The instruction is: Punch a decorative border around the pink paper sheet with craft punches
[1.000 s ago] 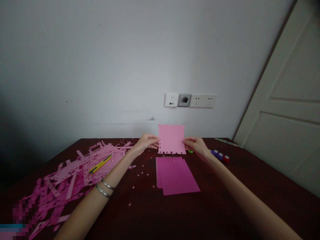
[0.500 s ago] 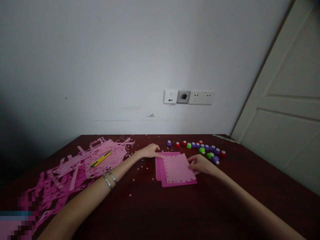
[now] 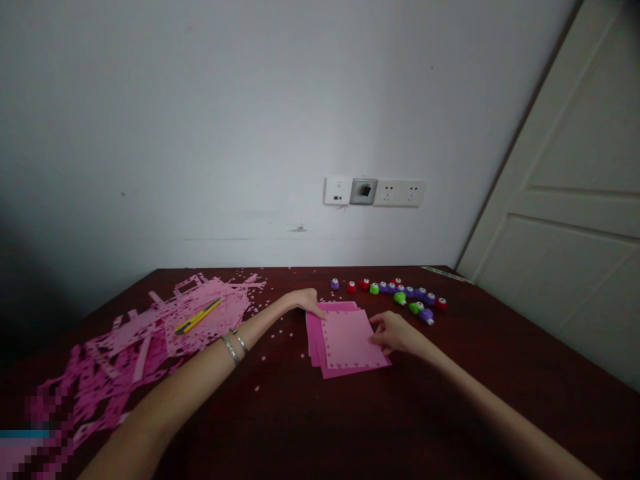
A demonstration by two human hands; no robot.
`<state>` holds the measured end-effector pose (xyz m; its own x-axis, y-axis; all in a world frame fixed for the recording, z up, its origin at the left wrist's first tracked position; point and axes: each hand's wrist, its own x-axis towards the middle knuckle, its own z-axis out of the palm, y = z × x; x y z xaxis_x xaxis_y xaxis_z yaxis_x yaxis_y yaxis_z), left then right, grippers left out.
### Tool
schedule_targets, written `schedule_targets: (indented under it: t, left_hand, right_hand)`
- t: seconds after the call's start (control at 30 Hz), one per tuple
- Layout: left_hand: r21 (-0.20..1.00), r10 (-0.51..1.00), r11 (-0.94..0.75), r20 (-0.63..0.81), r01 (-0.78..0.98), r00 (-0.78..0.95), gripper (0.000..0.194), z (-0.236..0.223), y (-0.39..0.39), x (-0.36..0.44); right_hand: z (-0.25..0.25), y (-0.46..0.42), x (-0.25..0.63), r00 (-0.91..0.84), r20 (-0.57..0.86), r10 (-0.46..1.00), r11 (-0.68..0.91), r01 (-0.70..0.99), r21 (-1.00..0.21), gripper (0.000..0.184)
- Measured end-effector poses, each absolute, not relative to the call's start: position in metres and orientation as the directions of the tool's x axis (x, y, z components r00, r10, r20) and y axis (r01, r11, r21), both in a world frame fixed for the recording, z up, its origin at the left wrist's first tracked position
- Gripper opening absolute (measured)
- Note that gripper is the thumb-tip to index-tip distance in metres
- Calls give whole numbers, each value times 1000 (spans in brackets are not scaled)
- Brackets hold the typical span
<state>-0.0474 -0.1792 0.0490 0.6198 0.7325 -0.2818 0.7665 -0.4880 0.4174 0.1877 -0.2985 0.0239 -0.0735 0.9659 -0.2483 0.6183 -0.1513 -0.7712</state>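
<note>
A light pink paper sheet [image 3: 347,337] with small punched shapes along its left and bottom edges lies on darker pink sheets [image 3: 331,373], slightly askew. At its upper left corner, my left hand [image 3: 304,301] presses the thumb on the paper; the other fingers curl at the stack's edge, partly hidden. My right hand [image 3: 393,332] pinches the light sheet's right edge between thumb and fingers.
Pink paper scraps [image 3: 150,333] pile up at left, a yellow utility knife [image 3: 197,317] on top. Tiny punched bits dot the dark red table [image 3: 280,427]. Several small coloured punches [image 3: 400,298] stand behind my right hand. Wall sockets [image 3: 399,193] are above the table.
My left hand has come down onto the sheet's upper left corner with its thumb. The light sheet has shifted slightly and lies straighter over the darker ones. The view has shifted a little.
</note>
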Motion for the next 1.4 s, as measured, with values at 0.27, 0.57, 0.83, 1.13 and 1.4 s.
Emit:
schedule_targets:
  t: [0.27, 0.57, 0.83, 1.13, 1.4]
  left_hand:
    - [427, 798, -470, -167, 773, 578, 43, 47, -192, -49]
    - [376, 779, -478, -236, 794, 580, 62, 47, -177, -44]
    - [625, 760, -341, -256, 702, 597, 19, 47, -178, -43]
    - [937, 801, -333, 223, 104, 556, 27, 91, -212, -63]
    - [911, 924, -232, 316, -340, 216, 55, 49, -212, -58]
  right_hand:
    - [30, -304, 185, -71, -255, 964, -166, 590, -790, 16]
    - [26, -301, 186, -71, -260, 963, -165, 608, -777, 15]
    - [24, -304, 187, -66, -232, 971, -139, 631, -763, 22]
    - [45, -289, 188, -109, 269, 957, 288, 471, -834, 27]
    - [16, -271, 163, 138, 380, 914, 321, 326, -889, 40]
